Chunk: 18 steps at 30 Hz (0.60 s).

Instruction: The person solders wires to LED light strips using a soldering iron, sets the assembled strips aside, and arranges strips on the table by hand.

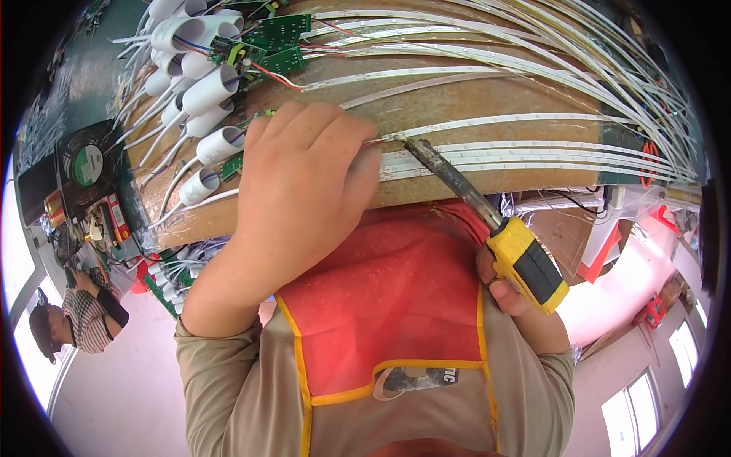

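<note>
The right hand has its grip closed around the yellow-and-black handle of a soldering iron, whose dark shaft runs up and away from the grip to a tip resting on the end of a white LED strip. Just across from that tip, the left hand lies knuckles up on the desk, its fingers curled down and pinching thin red wires against the strip's end; how tightly they clamp is hidden under the hand. Below both grips hangs a red apron with yellow trim over beige sleeves.

The desk is a worn brown board. Beyond the iron's tip, more white strips run side by side to the far right. Beyond the left hand lie white plastic tubes and green circuit boards, with bundled white wires arching past them. Further off to that side stands a small black fan. Farthest out, another person in a checked shirt sits by a pale floor, and bright windows show opposite.
</note>
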Each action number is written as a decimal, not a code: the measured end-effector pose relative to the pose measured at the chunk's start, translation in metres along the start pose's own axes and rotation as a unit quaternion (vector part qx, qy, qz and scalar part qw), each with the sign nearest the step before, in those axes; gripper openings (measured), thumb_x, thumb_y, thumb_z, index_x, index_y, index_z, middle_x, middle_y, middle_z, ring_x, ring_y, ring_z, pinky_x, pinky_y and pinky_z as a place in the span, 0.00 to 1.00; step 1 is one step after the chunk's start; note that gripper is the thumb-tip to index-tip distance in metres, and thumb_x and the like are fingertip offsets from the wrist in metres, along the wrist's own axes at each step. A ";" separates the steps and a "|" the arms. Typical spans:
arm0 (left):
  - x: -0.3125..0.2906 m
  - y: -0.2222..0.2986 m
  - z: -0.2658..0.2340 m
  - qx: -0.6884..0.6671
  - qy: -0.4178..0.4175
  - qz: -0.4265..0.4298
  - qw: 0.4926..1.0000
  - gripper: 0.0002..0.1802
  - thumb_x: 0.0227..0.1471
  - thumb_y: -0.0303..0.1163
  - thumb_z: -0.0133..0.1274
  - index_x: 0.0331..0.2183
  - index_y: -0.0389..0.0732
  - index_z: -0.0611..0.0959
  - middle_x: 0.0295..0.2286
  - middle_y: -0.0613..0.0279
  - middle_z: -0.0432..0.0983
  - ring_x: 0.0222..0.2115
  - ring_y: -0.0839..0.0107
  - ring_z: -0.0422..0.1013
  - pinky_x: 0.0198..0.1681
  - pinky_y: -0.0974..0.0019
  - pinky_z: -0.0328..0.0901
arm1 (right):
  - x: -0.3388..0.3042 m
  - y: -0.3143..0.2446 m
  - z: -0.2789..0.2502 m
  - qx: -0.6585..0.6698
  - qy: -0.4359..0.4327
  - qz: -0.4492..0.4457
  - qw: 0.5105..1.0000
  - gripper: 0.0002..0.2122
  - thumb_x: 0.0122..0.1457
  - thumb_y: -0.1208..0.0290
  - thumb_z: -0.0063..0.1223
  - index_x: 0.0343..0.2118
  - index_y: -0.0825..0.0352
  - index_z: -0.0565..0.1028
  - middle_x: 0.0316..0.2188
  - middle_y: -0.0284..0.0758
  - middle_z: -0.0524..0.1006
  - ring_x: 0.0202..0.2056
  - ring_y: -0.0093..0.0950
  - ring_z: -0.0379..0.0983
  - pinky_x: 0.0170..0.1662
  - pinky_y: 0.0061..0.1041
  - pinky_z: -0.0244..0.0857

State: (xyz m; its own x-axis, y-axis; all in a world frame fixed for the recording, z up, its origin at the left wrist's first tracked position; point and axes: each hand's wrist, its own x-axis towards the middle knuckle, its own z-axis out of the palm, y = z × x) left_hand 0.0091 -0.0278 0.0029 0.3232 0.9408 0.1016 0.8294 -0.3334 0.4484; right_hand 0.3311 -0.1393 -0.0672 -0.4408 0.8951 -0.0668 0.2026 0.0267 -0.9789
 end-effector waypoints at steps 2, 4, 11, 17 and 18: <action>0.001 0.000 0.003 0.008 0.007 0.002 1.000 0.08 0.49 0.29 0.65 0.35 0.43 0.86 0.34 0.60 0.81 0.38 0.55 0.74 0.43 0.54 0.64 | -0.001 0.001 0.000 -0.002 -0.002 -0.008 1.000 0.13 0.61 0.61 0.62 0.23 0.60 0.73 0.21 0.32 0.73 0.22 0.36 0.71 0.24 0.34 0.64; 0.001 0.000 0.005 0.014 0.005 0.000 1.000 0.07 0.50 0.28 0.64 0.34 0.43 0.86 0.34 0.62 0.81 0.38 0.56 0.74 0.43 0.55 0.64 | -0.002 0.002 0.000 -0.029 -0.002 -0.013 1.000 0.13 0.61 0.61 0.61 0.24 0.60 0.73 0.22 0.33 0.74 0.22 0.36 0.72 0.24 0.34 0.64; 0.002 -0.004 0.008 0.004 0.004 0.060 0.998 0.07 0.48 0.26 0.64 0.33 0.44 0.86 0.33 0.65 0.80 0.37 0.59 0.73 0.41 0.56 0.64 | -0.002 0.006 0.002 0.028 0.013 -0.018 0.999 0.11 0.60 0.63 0.61 0.25 0.61 0.73 0.22 0.34 0.74 0.22 0.38 0.72 0.25 0.34 0.64; 0.000 -0.006 0.008 -0.011 0.001 0.104 0.995 0.08 0.45 0.25 0.65 0.32 0.45 0.86 0.33 0.66 0.80 0.36 0.59 0.74 0.40 0.57 0.64 | -0.003 0.007 0.000 0.039 -0.010 0.006 0.999 0.10 0.60 0.65 0.61 0.25 0.61 0.73 0.21 0.33 0.73 0.22 0.37 0.72 0.25 0.33 0.65; -0.001 -0.006 0.008 -0.014 0.004 0.099 0.995 0.09 0.45 0.24 0.65 0.32 0.45 0.86 0.33 0.65 0.80 0.36 0.59 0.74 0.40 0.57 0.65 | -0.003 0.007 0.001 0.022 -0.008 0.008 1.000 0.10 0.60 0.64 0.62 0.25 0.61 0.73 0.21 0.33 0.73 0.22 0.36 0.72 0.25 0.33 0.65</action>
State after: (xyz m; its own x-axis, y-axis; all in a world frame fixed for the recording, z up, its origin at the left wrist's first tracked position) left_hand 0.0079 -0.0269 -0.0071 0.4762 0.8569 0.1973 0.7362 -0.5113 0.4434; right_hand 0.3332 -0.1421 -0.0739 -0.4524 0.8878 -0.0843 0.1701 -0.0069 -0.9854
